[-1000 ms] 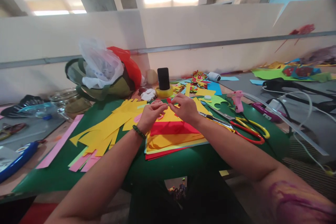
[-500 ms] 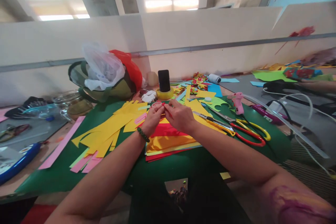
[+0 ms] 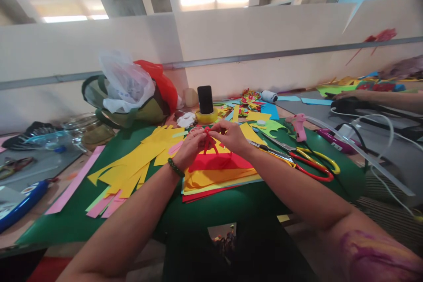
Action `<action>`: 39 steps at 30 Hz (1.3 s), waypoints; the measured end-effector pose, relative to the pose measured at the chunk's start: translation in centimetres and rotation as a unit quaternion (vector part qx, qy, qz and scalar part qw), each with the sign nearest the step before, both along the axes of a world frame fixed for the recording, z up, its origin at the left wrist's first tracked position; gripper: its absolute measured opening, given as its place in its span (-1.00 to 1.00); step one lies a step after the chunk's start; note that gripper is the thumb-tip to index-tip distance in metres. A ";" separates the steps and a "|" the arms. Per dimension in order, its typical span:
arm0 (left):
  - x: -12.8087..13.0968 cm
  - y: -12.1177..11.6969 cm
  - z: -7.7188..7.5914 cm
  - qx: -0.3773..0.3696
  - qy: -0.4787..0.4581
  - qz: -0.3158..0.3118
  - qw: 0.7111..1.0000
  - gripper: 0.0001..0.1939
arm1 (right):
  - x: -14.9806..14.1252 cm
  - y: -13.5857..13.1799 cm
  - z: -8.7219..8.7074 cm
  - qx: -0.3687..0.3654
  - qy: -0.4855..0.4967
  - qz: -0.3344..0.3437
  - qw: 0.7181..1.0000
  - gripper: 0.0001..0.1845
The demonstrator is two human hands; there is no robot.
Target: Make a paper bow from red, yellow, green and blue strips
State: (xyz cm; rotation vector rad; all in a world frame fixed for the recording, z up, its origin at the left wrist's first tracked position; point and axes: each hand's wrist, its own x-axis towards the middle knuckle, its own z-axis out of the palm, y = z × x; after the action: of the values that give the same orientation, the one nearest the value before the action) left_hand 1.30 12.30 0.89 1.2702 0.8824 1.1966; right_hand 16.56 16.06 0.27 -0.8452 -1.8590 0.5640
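Between my two hands is a small piece of red paper (image 3: 209,144) with narrow strips hanging down. My left hand (image 3: 191,146), with a green beaded bracelet (image 3: 176,168) at its wrist, pinches it from the left. On the other side my right hand (image 3: 233,137) has its thumb and fingers closed at the top of the red piece. Beneath both hands lies a stack of coloured sheets, a red sheet (image 3: 220,161) over yellow paper (image 3: 214,179). A utility knife (image 3: 276,153) and large scissors (image 3: 302,158) with red and yellow handles lie to the right.
Yellow paper strips (image 3: 132,158) spread over the green mat (image 3: 231,207) at left. A pink glue gun (image 3: 299,127) stands at right. At the back are a phone (image 3: 205,99), a bag (image 3: 142,110) and paper flowers (image 3: 249,101). Another person's arm (image 3: 380,98) reaches in at far right.
The red paper's strips now hang visibly below my fingers. My right hand has shifted slightly right, its fingers more raised. The other person's arm has come further into view.
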 end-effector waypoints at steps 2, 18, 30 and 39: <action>0.0 -0.1 0.1 0.005 0.021 0.004 1.000 -0.77 | -0.1 -0.1 0.1 -0.012 0.012 0.002 1.000 -0.86; 0.0 0.0 -0.3 0.061 0.111 -0.035 0.991 -0.56 | 0.1 0.3 0.3 -0.095 0.062 0.060 0.992 -0.57; -0.2 -0.3 -0.1 0.061 0.111 -0.033 0.991 -0.61 | 0.4 0.1 0.9 -0.147 0.078 0.120 0.979 -0.60; 0.1 -0.1 -0.3 0.076 0.149 -0.028 0.985 -0.51 | 0.1 0.3 0.3 -0.097 0.074 0.068 0.990 -0.71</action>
State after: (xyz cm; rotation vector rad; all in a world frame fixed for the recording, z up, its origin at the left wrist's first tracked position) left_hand 1.35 12.20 0.61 1.6178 0.9765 1.0602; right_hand 16.70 16.35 0.58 -0.7832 -1.7535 0.8812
